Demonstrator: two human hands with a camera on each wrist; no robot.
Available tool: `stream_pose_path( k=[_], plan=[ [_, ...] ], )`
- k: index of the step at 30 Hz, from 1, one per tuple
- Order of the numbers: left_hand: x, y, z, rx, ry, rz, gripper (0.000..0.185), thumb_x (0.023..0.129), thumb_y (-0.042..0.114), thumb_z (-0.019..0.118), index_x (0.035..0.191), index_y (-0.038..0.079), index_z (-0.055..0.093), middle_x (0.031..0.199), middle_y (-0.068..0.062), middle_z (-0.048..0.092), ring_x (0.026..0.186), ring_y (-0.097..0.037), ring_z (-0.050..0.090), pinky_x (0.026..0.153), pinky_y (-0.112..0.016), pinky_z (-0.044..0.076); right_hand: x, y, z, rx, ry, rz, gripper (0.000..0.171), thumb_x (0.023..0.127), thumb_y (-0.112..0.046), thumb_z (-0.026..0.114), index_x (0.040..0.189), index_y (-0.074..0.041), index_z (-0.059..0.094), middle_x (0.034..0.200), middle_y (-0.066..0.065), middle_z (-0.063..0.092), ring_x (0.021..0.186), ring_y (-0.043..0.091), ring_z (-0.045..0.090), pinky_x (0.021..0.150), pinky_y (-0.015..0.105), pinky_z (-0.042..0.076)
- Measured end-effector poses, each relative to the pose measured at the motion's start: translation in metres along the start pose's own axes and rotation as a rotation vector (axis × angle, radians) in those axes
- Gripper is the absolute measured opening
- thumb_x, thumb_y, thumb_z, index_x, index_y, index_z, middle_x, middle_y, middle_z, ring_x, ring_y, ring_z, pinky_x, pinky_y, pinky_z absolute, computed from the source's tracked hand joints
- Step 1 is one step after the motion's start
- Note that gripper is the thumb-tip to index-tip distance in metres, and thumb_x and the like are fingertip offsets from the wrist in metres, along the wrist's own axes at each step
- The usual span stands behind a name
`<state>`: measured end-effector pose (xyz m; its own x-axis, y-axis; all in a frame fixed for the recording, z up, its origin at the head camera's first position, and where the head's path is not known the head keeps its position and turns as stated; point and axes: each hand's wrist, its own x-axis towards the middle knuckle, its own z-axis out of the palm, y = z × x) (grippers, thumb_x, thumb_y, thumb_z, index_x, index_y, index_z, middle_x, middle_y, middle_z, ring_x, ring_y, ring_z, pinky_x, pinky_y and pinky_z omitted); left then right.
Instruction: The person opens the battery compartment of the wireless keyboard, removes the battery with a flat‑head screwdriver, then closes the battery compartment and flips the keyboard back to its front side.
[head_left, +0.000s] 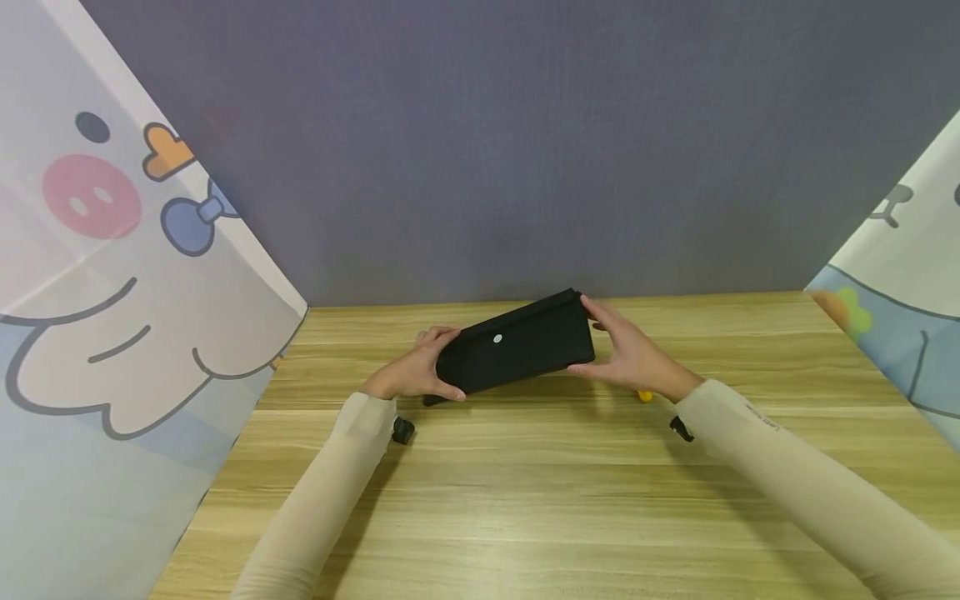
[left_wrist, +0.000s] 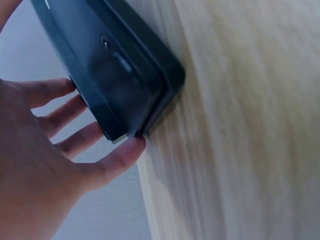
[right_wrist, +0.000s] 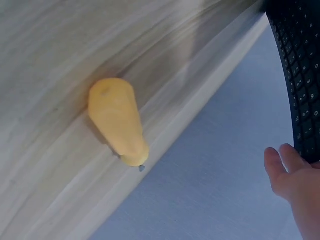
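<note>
Nearest, plenty of bare light-oak wooden tabletop (head_left: pixel 525 500) for setting down, with both forearms in beige sleeves stretched across it. Just beyond, tipped up on its long edge: flat black rectangular keyboard (head_left: pixel 517 346), underside facing back, keys facing away. Held at both short ends: left hand (head_left: pixel 416 371) wrapped round the lower left end, thumb in front, fingers spread behind; right hand (head_left: pixel 626 354) clasping the raised right end. Best kept gripped evenly at both ends, lower edge grounded as pivot. Worth avoiding: small yellow tapered plastic piece (right_wrist: pixel 118 121) lying under the right wrist. Farther back, only a narrow strip of table before the grey-blue fabric backdrop (head_left: pixel 525 142); patterned cartoon curtains closing in left and right.
</note>
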<state>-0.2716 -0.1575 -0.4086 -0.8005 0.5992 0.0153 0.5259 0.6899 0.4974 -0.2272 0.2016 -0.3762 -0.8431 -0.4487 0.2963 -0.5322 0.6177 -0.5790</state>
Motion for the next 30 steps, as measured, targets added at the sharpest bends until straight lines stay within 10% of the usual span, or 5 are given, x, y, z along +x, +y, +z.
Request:
stream_pose_path(
  k=[30],
  plan=[
    [0.003, 0.000, 0.005, 0.107, -0.014, -0.036, 0.111, 0.047, 0.060, 0.072, 0.137, 0.016, 0.023, 0.132, 0.003, 0.019, 0.116, -0.017, 0.016, 0.084, -0.040, 0.035, -0.004, 0.011, 0.009, -0.034, -0.220, 0.149, 0.104, 0.065, -0.058, 0.063, 0.140, -0.021, 0.001, 0.140, 0.013, 0.010, 0.122, 0.031, 0.022, 0.087, 0.052, 0.028]
  ],
)
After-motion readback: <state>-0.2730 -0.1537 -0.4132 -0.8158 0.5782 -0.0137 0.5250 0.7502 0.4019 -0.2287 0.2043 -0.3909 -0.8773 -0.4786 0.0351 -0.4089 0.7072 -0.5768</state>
